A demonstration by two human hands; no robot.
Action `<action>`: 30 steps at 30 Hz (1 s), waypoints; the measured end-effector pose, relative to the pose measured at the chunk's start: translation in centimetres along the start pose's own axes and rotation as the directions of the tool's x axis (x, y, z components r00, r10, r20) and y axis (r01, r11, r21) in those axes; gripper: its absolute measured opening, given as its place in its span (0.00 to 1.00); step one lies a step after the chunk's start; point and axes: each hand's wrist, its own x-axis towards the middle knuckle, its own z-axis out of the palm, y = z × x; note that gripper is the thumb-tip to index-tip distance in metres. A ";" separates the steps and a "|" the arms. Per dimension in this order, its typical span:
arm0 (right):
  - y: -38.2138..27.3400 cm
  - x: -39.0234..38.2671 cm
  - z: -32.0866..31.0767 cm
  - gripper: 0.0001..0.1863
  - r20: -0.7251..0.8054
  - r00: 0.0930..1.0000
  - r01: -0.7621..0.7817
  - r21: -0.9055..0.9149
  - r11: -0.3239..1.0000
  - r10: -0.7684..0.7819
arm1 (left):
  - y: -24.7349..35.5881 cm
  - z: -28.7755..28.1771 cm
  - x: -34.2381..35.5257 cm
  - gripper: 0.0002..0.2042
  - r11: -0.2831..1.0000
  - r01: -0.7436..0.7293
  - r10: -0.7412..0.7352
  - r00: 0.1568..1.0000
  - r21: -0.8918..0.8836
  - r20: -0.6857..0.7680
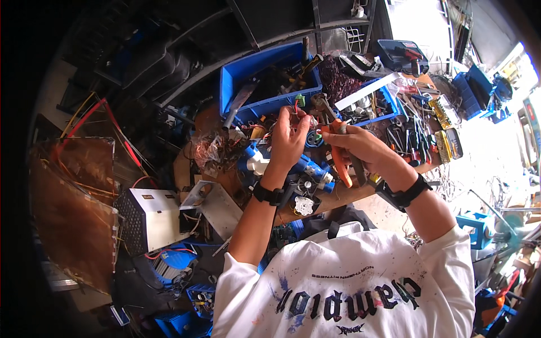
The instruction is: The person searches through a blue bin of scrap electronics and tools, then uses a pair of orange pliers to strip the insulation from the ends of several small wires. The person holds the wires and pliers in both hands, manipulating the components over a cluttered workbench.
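Note:
Over the cluttered bench, my left hand [289, 139] is closed, its fingers raised and pinching a short red wire [296, 106]. A small green connector [300, 99] shows at the wire's upper end. My right hand [367, 149], close beside it, grips orange-handled pliers [340, 164]. The pliers' metal head [323, 106] points away from me, to the right of the wire. The exact grip of the left fingertips is partly hidden. Below the hands lie blue-and-white cylindrical parts [311, 170] and a round white part with holes [304, 205].
A blue bin [270, 103] of tools stands at the back, with a smaller blue tray [389, 104] to its right. Several hand tools [410, 141] cover the right side. An open metal case [217, 205] and a white perforated box [160, 217] stand at left.

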 end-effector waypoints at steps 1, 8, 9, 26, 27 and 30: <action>0.1 0.1 -0.1 0.13 0.021 1.000 0.011 0.008 1.000 -0.012 | 0.1 0.0 0.0 0.10 1.000 0.002 -0.002 1.000 -0.007 -0.005; -0.3 0.0 0.2 0.15 0.027 0.996 0.084 0.140 0.987 -0.088 | 2.7 -0.4 -1.5 0.32 0.976 -0.003 -0.049 0.972 0.218 0.231; -0.7 -0.3 0.4 0.15 -0.002 0.997 0.079 0.176 0.981 -0.080 | 2.7 -0.3 -1.7 0.34 0.975 -0.026 -0.030 0.969 0.220 0.244; -1.8 -0.2 3.1 0.14 -0.119 0.915 0.384 -0.044 0.922 -0.386 | 5.3 3.5 -4.5 0.21 0.864 0.096 -0.162 0.982 0.495 0.093; -1.8 -0.2 3.3 0.14 -0.129 0.908 0.395 -0.053 0.917 -0.399 | 5.2 3.5 -4.5 0.20 0.848 0.110 -0.167 0.984 0.519 0.064; -1.4 0.3 4.0 0.14 -0.171 0.890 0.413 -0.091 0.906 -0.422 | 4.3 3.6 -4.4 0.19 0.828 0.065 -0.104 0.994 0.557 0.038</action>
